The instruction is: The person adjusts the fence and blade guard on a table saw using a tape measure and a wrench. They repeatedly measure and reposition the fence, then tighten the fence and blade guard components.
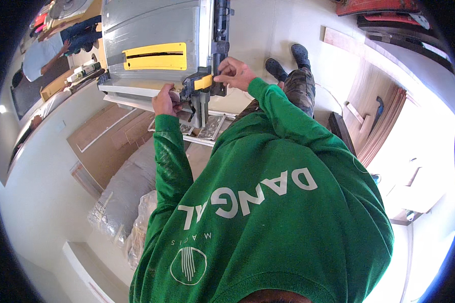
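Note:
A grey table saw (156,25) with a yellow throat plate (155,56) fills the top of the head view. At its near right corner sits a black rail bracket with a yellow latch (203,82). My left hand (166,102) is closed at the saw's front rail (131,92), just left of the bracket; its fingertips are partly hidden. Right of the latch, my right hand (236,73) has its fingers curled, thumb and fingertips beside the latch and the black side rail (221,35). Whatever those fingertips pinch is too small to tell.
Wrapped grey bundles (129,184) lie on the floor at left. Another person (43,55) is at the far left by a cluttered bench. Wooden boards (359,48) and a blue-handled tool (379,106) lie at right. My feet in dark clogs (276,69) stand beside the saw.

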Tool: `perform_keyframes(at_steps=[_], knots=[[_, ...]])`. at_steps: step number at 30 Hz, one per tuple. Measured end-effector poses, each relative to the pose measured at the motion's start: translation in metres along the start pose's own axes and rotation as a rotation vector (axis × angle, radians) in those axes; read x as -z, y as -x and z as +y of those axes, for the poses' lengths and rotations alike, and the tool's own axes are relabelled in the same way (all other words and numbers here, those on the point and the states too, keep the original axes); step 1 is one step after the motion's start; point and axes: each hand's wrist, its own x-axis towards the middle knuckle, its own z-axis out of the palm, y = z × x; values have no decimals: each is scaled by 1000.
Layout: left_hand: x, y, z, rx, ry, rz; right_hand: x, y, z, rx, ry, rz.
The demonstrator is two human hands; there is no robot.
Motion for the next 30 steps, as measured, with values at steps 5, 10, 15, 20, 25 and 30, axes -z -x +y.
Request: perform_keyframes(at_steps=[5, 10, 15, 20, 25, 30], knots=[[0, -2, -1, -65, -4, 37, -9, 4, -9, 371, 209, 41], [1, 1, -1, -75, -8, 29, -12, 0, -10, 307, 208, 40], [0, 5, 4, -48, -20, 26, -10, -5, -6, 245, 149, 9], [-4, 16, 12, -60, 32, 8, -8, -8, -7, 291, 211, -16], [-4, 9, 4, -26, 84, 81, -3, -4, -4, 197, 264, -11], [1, -9, -11, -50, 141, 28, -4, -1, -6, 86, 199, 23]])
